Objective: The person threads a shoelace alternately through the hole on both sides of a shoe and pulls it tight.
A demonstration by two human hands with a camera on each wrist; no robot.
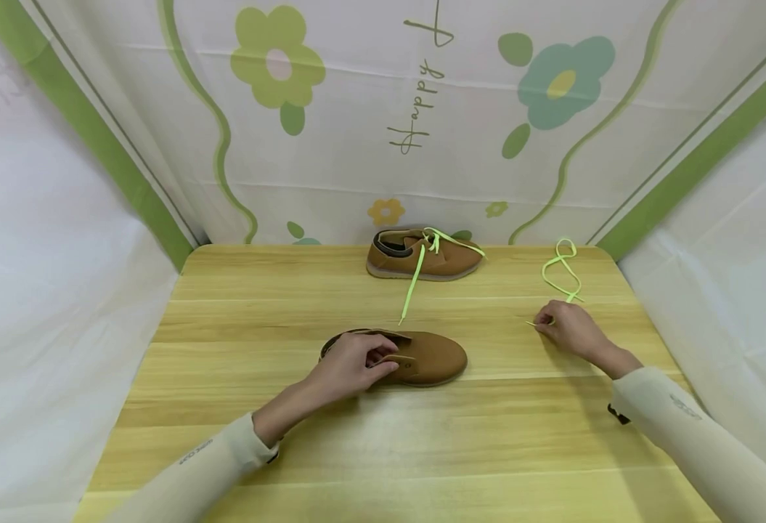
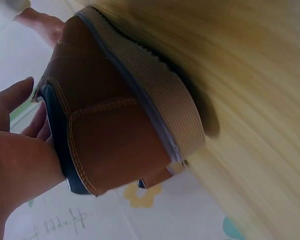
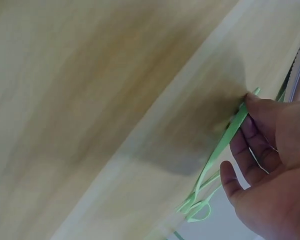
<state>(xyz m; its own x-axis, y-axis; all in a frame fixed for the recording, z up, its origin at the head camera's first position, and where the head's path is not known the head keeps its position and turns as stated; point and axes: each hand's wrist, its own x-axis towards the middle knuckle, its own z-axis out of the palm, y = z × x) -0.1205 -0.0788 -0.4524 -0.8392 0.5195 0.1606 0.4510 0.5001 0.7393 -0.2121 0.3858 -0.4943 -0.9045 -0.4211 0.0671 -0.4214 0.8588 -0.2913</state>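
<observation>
A brown leather shoe (image 1: 438, 357), unlaced with eyelets in its flap, stands on the wooden table with its toe to the right. My left hand (image 1: 356, 363) rests over its opening, thumb and fingers spread apart beside the eyelet flap; in the left wrist view the collar hides some fingertips. On the right, my right hand (image 1: 568, 327) pinches a lime-green shoelace (image 1: 560, 270) near one end, and its tip sticks out to the left. The rest of that lace lies looped behind the hand. In the right wrist view, thumb and forefinger hold the lace (image 3: 225, 140).
A second brown shoe (image 1: 451, 261) stands at the table's back edge, its own lime-green lace (image 1: 412, 285) trailing toward the front. Behind it hangs a white flowered cloth (image 1: 356, 160), with more white cloth at both sides of the wooden table (image 1: 422, 450).
</observation>
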